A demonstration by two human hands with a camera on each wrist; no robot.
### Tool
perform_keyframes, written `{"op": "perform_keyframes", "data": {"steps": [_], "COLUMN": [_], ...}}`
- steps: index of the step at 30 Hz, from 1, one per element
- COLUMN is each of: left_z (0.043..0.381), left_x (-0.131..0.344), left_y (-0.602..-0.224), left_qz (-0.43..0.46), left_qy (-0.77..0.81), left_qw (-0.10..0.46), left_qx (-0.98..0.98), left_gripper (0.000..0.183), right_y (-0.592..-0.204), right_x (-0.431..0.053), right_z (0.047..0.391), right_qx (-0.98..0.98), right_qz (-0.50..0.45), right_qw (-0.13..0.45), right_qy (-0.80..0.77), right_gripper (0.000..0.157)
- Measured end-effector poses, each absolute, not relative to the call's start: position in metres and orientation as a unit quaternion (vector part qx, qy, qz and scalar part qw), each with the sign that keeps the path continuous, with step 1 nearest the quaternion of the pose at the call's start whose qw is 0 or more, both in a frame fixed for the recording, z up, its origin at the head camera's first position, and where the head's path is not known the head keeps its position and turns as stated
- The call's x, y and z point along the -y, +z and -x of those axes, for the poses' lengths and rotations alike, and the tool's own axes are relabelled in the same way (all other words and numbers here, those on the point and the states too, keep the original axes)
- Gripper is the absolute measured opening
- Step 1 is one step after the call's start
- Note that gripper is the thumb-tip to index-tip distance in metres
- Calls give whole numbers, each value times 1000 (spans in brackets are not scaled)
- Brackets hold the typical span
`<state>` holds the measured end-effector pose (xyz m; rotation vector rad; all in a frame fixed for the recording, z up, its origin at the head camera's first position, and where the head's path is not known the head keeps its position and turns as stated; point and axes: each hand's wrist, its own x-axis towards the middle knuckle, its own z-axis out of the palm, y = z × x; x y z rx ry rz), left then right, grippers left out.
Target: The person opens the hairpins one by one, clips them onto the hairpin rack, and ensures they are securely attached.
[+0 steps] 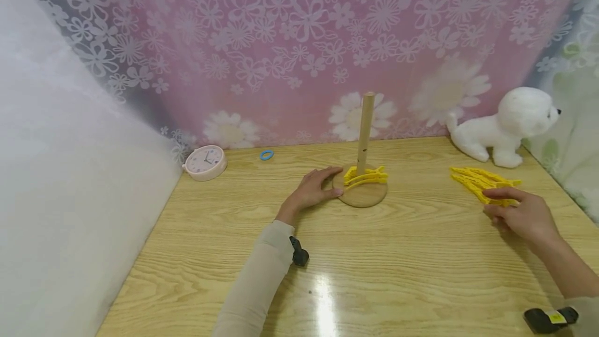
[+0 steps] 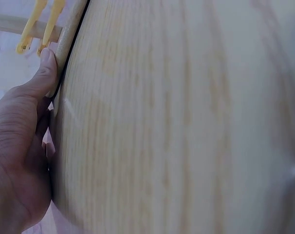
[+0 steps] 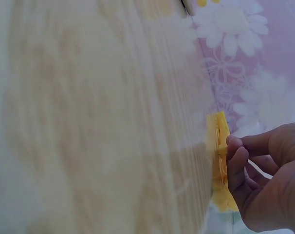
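A wooden stand, with a round base (image 1: 362, 199) and an upright post (image 1: 366, 124), stands near the middle of the table. Yellow plastic clips (image 1: 367, 177) lie on its base against the post. My left hand (image 1: 311, 189) holds the base's left edge between thumb and fingers; in the left wrist view the thumb (image 2: 46, 73) lies against the rim. Over on the right, several long yellow plastic clips (image 1: 482, 178) lie in a pile. My right hand (image 1: 524, 215) pinches at the near end of this pile, thumb and fingertips together on a yellow clip (image 3: 221, 161) in the right wrist view.
A white toy dog (image 1: 505, 124) stands at the back right, beyond the pile. At the back left are a pink round clock (image 1: 205, 163) and a small blue ring (image 1: 267, 155). A pink floral curtain (image 1: 290, 56) hangs behind the wooden table (image 1: 224, 269).
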<state>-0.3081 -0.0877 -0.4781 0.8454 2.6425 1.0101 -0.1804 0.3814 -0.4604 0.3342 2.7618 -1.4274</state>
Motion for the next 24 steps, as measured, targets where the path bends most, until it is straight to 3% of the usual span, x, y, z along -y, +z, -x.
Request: {"op": "perform_keyframes", "data": {"steps": [6,13,18,24], "left_z": [309,308,309,312], "left_x": [87,88,88,88], "left_y": [-480,-481,-483,-484], "left_qz": [-288,-282,-282,-286], "left_qy": [339,343,343,335], "left_qw": [92,90,89,91], "left_qx": [-891,-892,-892,-893], "left_gripper": [71,70,71,71], "right_y": [-460,-460,-461,-463], "right_x": [-367,-354,-355,-360], "right_z": [179,183,183,186], "right_qx": [-900,-893,-891,-932], "right_qz": [-89,-36,-24,-7], "right_qw": [-7,19,28,-13], "right_qy": [-428,-448,-453,-362], "right_gripper": [45,44,56,63]}}
